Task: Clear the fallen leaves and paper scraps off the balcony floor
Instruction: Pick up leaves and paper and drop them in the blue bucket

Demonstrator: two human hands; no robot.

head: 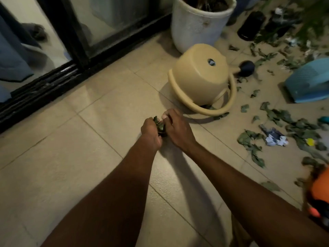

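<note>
Head view: over beige floor tiles (89, 139) by a sliding door (76, 32), left hand (150, 131) and right hand (177, 131) clutch leaves (161, 128).

- The clump of leaves (161, 127) is mostly covered by the fingers of the left hand (151, 132) and right hand (178, 131), which grip it.
- White planter (197, 29): rim cut off by the top edge.
- Blue plastic item (308, 82): cropped at the right edge, kind unclear.
- Orange object (320, 186): blurred and cropped.
- Black containers (252, 25): blurred.
</note>
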